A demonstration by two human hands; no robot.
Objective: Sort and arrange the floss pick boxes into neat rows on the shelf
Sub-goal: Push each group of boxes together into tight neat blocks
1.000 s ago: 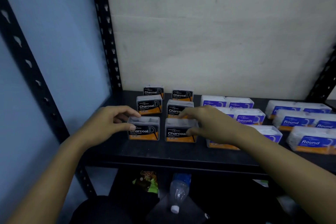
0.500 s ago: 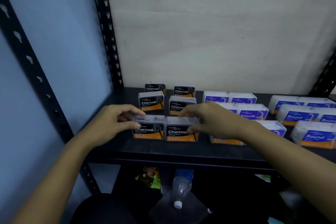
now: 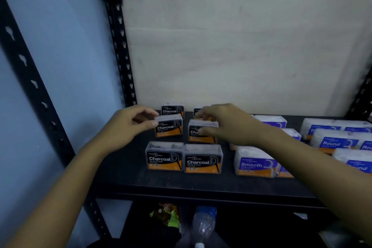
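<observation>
Two front Charcoal boxes (image 3: 183, 158) stood flush side by side on the shelf (image 3: 124, 175), with the Smooth boxes (image 3: 254, 164) and Round boxes (image 3: 335, 141) already grouped to the right; the middle and back Charcoal pairs looked still gapped. The left hand (image 3: 128, 125) pinched the middle-left Charcoal box (image 3: 169, 128) in a narrow grip. The right hand (image 3: 225, 125) clasped the middle-right Charcoal box (image 3: 203, 133) between thumb and fingers.

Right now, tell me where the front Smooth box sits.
In the head view, the front Smooth box stands near the shelf's front edge, just right of the two front Charcoal boxes, under the right forearm.
</observation>
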